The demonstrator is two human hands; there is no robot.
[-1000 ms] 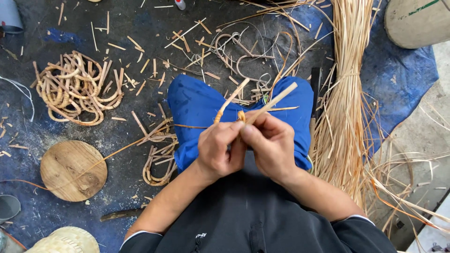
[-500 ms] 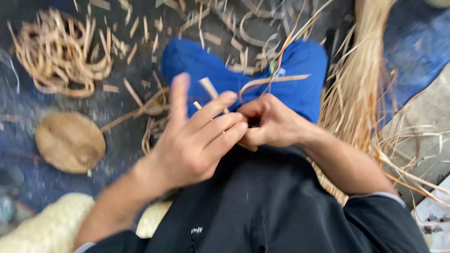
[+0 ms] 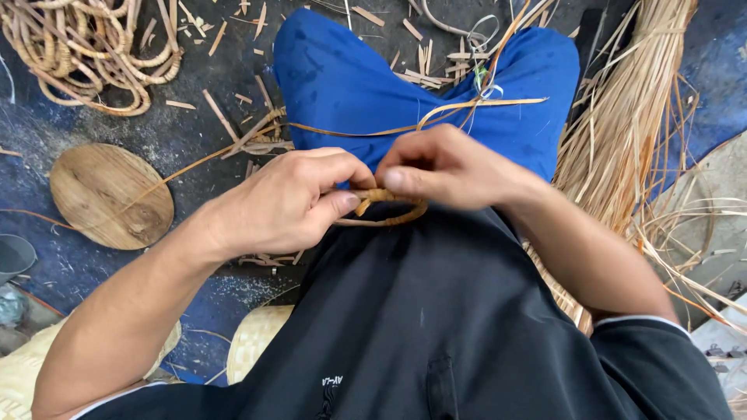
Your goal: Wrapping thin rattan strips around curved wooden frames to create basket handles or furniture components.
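A small wrapped cane ring (image 3: 387, 208) lies between both hands over my lap. My left hand (image 3: 292, 198) pinches its left end with thumb and fingers. My right hand (image 3: 451, 167) grips its right side, fingers curled over it. A long thin cane strip (image 3: 436, 120) runs from the hands across my blue trousers (image 3: 342, 85). Most of the ring is hidden under the fingers.
A pile of finished cane rings (image 3: 85, 54) lies at the upper left. A round wooden disc (image 3: 109, 194) sits on the floor at left. A bundle of long cane strips (image 3: 622, 132) lies on the right. Cane offcuts litter the floor. A woven mat (image 3: 253, 334) is under me.
The view has moved closer and lower. My left hand, spread open half a second ago, has closed onto the ring. The upright strip ends seen one second ago now lie flat across the trousers.
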